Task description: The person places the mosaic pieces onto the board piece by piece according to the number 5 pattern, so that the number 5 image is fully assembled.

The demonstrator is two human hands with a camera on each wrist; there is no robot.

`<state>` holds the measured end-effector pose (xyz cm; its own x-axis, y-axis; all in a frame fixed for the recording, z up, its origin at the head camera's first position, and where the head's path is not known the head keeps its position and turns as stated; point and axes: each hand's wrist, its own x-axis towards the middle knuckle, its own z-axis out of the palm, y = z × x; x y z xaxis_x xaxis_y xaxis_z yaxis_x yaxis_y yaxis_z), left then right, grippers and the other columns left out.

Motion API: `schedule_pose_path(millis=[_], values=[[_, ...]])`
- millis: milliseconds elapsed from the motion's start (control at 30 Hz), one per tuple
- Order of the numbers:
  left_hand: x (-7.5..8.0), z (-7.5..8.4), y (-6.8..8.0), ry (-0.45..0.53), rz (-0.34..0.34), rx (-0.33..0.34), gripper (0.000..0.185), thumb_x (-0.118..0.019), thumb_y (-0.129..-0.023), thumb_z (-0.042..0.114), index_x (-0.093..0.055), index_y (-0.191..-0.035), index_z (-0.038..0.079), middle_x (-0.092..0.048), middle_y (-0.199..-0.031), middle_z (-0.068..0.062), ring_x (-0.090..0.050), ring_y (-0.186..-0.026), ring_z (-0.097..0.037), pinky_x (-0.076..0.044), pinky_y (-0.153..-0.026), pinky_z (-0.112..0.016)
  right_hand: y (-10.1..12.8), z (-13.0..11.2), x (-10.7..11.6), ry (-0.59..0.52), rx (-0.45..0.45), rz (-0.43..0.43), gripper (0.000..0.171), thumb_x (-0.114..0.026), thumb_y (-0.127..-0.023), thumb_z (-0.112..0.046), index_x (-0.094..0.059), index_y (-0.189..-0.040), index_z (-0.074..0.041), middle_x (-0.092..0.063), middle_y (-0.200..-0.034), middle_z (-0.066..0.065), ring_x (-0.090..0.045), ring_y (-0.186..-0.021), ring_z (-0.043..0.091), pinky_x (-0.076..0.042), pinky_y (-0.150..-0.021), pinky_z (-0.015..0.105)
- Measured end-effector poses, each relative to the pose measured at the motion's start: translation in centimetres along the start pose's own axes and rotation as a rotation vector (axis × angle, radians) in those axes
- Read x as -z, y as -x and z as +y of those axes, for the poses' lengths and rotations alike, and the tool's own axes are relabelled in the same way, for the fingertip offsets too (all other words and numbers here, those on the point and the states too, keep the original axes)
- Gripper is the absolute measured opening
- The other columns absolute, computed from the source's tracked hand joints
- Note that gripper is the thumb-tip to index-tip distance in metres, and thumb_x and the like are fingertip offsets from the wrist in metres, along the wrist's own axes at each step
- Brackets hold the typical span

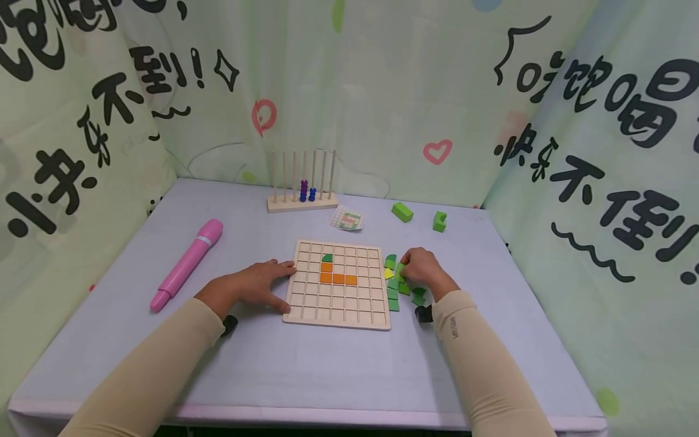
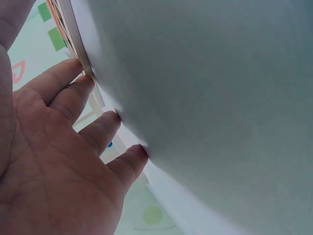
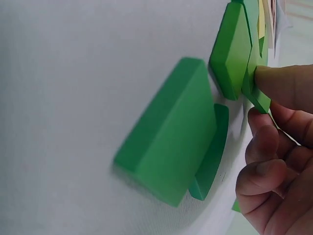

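My left hand (image 1: 256, 284) lies at the left edge of a wooden grid board (image 1: 338, 315), fingertips and thumb against its side. On the board sit several orange squares (image 1: 338, 278) in an L shape, with a rounded dark green tile (image 1: 327, 258) above them. Right of the board, my right hand (image 1: 425, 269) pinches a light green tile (image 3: 261, 101) between thumb and fingers. Other green tiles (image 1: 393, 294) and a yellow tile (image 1: 389, 274) lie around it. Closer to the right wrist camera are two darker green tiles, one thick (image 3: 171, 132) and one curved (image 3: 212, 161).
Behind the board stands a wooden peg rack (image 1: 295, 206) with purple and blue beads. A pattern card (image 1: 348, 220) lies beside it. Two green blocks, one long (image 1: 402, 212) and one notched (image 1: 439, 222), are at the back right. A pink pen-shaped tube (image 1: 188, 264) lies on the left.
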<state>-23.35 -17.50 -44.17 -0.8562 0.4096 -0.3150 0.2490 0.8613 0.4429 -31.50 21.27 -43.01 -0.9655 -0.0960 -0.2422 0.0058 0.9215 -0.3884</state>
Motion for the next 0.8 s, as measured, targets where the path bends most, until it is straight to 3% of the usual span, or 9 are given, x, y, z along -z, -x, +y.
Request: schedule_pose_path(millis=[500,800], values=[[-0.09,-0.08,-0.08,0.003,0.005,-0.010,0.100,-0.087,-0.080,0.051,-0.040,-0.161,0.016,-0.028,-0.172,-0.003,-0.018,-0.158,-0.043,-0.024,-0.125,-0.064,0.03,-0.25,-0.10,-0.034,-0.035,-0.008,0.018,-0.063,-0.096,-0.006,-0.063,-0.114,-0.003,-0.063,-0.109,0.014,-0.058,-0.094,0.026,-0.051,-0.079,0.035],[0.05,0.04,0.01,0.006,0.006,0.004,0.100,-0.087,-0.080,0.051,-0.040,-0.161,0.017,-0.029,-0.172,-0.002,-0.018,-0.159,-0.042,-0.024,-0.125,-0.063,0.31,-0.22,0.40,-0.117,0.006,-0.016,0.020,-0.060,-0.099,-0.006,-0.062,-0.119,-0.003,-0.062,-0.112,0.013,-0.056,-0.100,0.027,-0.049,-0.084,0.037]])
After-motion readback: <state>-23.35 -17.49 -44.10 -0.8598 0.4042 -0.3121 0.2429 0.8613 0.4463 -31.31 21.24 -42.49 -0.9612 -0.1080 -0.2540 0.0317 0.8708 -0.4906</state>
